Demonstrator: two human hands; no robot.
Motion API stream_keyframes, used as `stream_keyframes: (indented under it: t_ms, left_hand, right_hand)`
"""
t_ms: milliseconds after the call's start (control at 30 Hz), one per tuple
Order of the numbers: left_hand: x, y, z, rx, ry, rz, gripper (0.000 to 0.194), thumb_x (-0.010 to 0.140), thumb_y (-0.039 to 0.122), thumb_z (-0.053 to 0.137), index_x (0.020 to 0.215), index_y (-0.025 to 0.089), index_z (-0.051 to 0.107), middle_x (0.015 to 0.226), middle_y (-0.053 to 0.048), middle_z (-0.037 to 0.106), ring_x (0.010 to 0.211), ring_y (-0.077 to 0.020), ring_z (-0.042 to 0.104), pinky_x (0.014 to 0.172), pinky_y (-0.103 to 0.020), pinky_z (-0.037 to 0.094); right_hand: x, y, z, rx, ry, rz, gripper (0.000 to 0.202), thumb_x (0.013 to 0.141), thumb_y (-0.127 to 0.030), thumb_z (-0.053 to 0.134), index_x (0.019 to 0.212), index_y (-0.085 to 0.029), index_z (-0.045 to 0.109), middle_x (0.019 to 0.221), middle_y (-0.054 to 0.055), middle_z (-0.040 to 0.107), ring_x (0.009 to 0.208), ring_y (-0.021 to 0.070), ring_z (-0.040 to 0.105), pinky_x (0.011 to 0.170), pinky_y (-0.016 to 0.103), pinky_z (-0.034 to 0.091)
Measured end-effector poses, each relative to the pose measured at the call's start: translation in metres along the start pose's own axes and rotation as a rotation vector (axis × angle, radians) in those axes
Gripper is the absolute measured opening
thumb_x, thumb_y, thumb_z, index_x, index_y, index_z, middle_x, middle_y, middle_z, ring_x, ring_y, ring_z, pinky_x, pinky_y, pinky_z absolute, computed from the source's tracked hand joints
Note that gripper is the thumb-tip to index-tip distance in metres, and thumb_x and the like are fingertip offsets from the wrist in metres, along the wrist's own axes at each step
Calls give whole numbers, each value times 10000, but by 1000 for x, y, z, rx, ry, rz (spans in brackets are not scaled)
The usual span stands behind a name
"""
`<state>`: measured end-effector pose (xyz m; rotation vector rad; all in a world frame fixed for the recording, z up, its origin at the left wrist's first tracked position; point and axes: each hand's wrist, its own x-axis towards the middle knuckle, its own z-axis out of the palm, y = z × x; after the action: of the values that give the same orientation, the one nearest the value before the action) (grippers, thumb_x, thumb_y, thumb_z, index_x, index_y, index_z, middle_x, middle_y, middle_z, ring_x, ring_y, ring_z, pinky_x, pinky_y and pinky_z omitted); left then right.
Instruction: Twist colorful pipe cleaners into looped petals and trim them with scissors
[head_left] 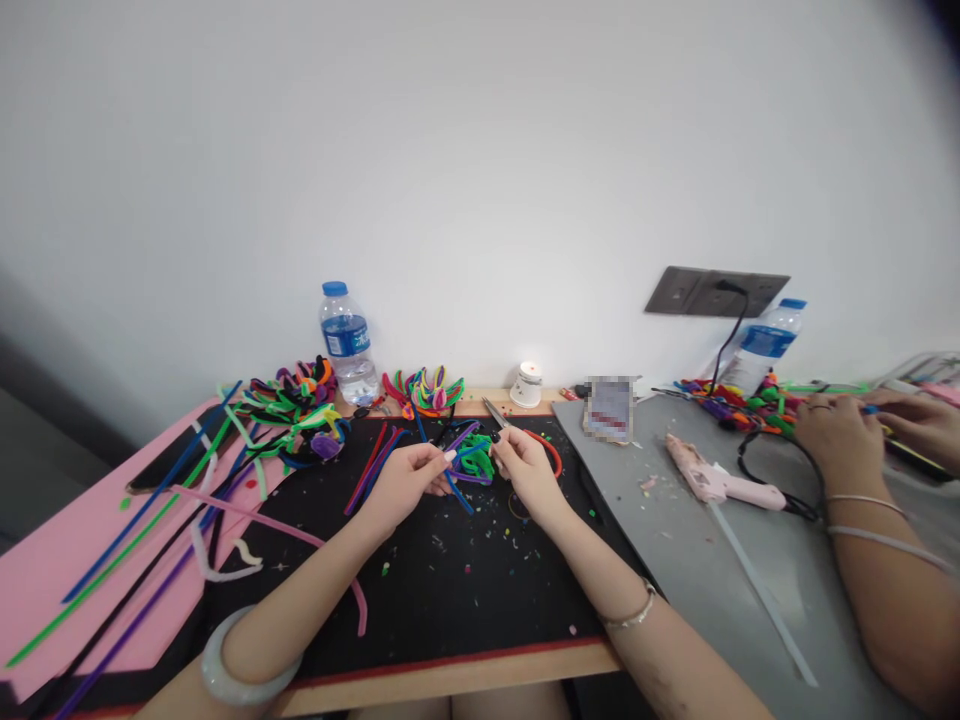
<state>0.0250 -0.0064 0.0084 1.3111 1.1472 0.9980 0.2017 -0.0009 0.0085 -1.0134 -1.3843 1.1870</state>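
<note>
Over the black mat, my left hand (416,478) pinches a blue pipe cleaner (460,494) between thumb and fingers; one length of it slants down past the fingertips. Another blue stretch runs across to my right hand (525,472), whose thumb and fingers are closed on its end. Just behind the gap between my hands lies a bunch of curled green pipe cleaners (474,462) with purple ones around it. Scissors (492,411) lie beyond my right hand, their orange-red handle (556,458) partly hidden by it. Red and purple pipe cleaners (367,465) lie left of my left hand.
Bundles of coloured pipe cleaners (292,410) and a water bottle (349,345) stand at back left. Long pipe cleaners cross a pink board (45,590). A paper cup (526,385) is by the wall. Right are a pink glue gun (720,483) and a co-worker's hands (840,440).
</note>
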Motion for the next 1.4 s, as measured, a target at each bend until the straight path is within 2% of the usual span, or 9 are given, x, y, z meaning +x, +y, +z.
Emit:
stream_keyframes:
  t_ms: [67, 133, 300, 400, 533, 700, 867, 1100, 1400]
  left_hand:
    - [2, -2, -2, -27, 53, 10, 284, 703, 403, 597, 616, 137, 548, 512, 8, 598, 497, -115, 568, 535, -220, 455]
    - [3, -3, -3, -61, 95, 24, 280, 704, 401, 599, 629, 136, 551, 525, 10, 598, 509, -113, 573, 545, -220, 464]
    - [2, -2, -4, -116, 152, 42, 272, 680, 398, 625, 642, 135, 565, 529, 24, 578, 517, -111, 572, 551, -219, 476]
    - [2, -3, -4, -128, 155, 49, 273, 672, 399, 632, 655, 132, 582, 559, 17, 591, 531, -112, 576, 565, -229, 491]
    - [4, -7, -4, -136, 184, 67, 284, 666, 384, 645, 787, 126, 636, 700, -18, 644, 649, -142, 613, 605, -251, 518]
    - [3, -6, -1, -154, 200, 48, 324, 653, 361, 663, 848, 102, 644, 755, -62, 679, 690, -177, 646, 650, -290, 533]
    - [2, -4, -2, -83, 147, 57, 284, 678, 361, 642, 797, 104, 642, 651, -48, 671, 619, -168, 645, 619, -272, 525]
    - [5, -12, -1, 17, 91, 108, 258, 700, 390, 610, 737, 136, 629, 553, -8, 635, 533, -145, 615, 563, -250, 500]
    - [7, -12, -1, 95, 64, 143, 309, 741, 440, 539, 628, 153, 535, 542, 6, 596, 486, -116, 555, 526, -226, 447]
  right_hand:
    - [-2, -1, 1, -114, 46, -85, 222, 789, -362, 488, 680, -172, 450, 541, -53, 359, 469, 68, 313, 441, 191, 251]
    - [-4, -1, 3, -223, 21, -126, 207, 782, -340, 495, 669, -169, 464, 550, -48, 380, 484, 72, 339, 460, 193, 277]
    - [-11, 1, 10, -486, -231, -133, 176, 742, -305, 554, 648, -156, 543, 511, -45, 444, 455, 65, 359, 456, 189, 281]
    - [-13, -1, 12, -576, -298, -186, 146, 746, -243, 542, 628, -157, 541, 498, -51, 439, 448, 60, 356, 461, 184, 275]
    - [-12, -7, 11, -621, -214, -264, 160, 775, -160, 458, 621, -161, 500, 518, -49, 428, 466, 66, 363, 483, 185, 277]
    - [-10, -8, 9, -591, -117, -287, 198, 815, -176, 402, 638, -164, 489, 579, -21, 485, 529, 91, 424, 530, 197, 314]
    - [-9, -5, 7, -588, -59, -284, 232, 829, -203, 384, 606, -174, 436, 602, -12, 511, 555, 103, 460, 560, 210, 334]
    - [-7, -3, 7, -561, 47, -240, 215, 818, -202, 393, 605, -183, 398, 613, -12, 529, 575, 110, 473, 576, 216, 344]
    - [-6, 3, 9, -357, 41, -185, 205, 825, -241, 392, 629, -185, 386, 590, -29, 444, 547, 101, 401, 530, 209, 326]
